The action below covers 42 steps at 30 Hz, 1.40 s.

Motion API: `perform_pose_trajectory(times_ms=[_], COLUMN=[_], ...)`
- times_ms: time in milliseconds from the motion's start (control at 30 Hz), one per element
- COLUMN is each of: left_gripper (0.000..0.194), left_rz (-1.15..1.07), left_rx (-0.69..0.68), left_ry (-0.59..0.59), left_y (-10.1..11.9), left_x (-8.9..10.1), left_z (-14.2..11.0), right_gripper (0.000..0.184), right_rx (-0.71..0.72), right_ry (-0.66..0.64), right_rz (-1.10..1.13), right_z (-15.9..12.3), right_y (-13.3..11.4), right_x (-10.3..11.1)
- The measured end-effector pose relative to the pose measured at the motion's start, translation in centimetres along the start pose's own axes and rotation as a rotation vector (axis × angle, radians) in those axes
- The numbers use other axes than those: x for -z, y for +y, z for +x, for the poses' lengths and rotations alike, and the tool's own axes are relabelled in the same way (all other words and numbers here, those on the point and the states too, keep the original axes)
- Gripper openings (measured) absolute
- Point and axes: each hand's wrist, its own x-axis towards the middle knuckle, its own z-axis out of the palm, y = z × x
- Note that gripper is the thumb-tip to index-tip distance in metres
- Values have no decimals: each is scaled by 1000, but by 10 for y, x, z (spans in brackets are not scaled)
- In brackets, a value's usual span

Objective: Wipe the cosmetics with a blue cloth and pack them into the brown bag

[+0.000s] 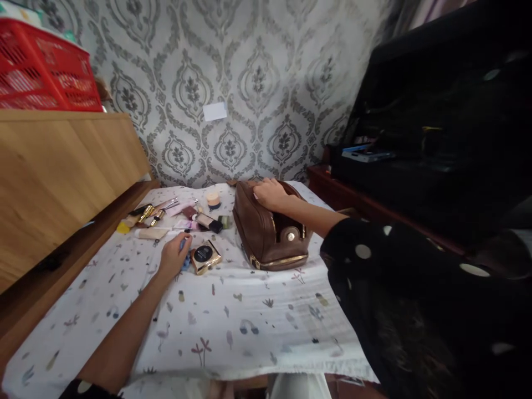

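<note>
A brown leather toiletry bag (266, 235) with gold zips stands on the patterned white cloth (233, 321). My right hand (271, 194) rests on top of the bag, fingers curled over its far upper edge. My left hand (173, 256) lies on the cloth left of the bag, fingers closed round a small blue object (184, 254). A gold square compact (205, 256) with a dark lid sits right beside that hand. Several cosmetics (195, 219) lie scattered further back, among them gold tubes (146, 213) and a small round jar (213, 199).
A wooden cabinet (62, 177) runs along the left, with a red plastic basket (41, 69) on top. Dark furniture (440, 138) stands at the right. Patterned grey wallpaper (249, 83) is behind. My dark dotted sleeve (415, 299) covers the lower right.
</note>
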Motion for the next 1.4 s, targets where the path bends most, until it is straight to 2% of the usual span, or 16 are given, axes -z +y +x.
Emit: perform_pose_trajectory(times_ms=[267,600,967,1067,1167,1233,1300,1400], left_gripper=[31,34,33,33,33,32,33,35], left_rz=[-78,-193,-237,-209,-182,-162,-144,-120], left_rx=[-10,63,79,64,27,18,20,20], left_ry=[-66,-87,-114,-125,-105,-101,-104,-93], left_y=[0,0,0,-3,-4,-4,-3,-2], left_x=[2,7,10,9,9,8,7,4], left_z=[-4,-17,-17,-19,-19,-18,-16,-14], right_gripper=[35,42,39,36,37,33,29,28], right_rx=[-37,-67,-60,-45,-12,9,-3,-64], right_ry=[-122,-238,-248,-181,-84,17,173,356], right_rz=[-57,-22,-50,-40,-10,42,131,261], right_z=[31,45,43,35,13,-10,-39,-86], right_y=[2,12,10,10,12,16,20,25], right_x=[-19,-32,-21,-11,6,18,26,26])
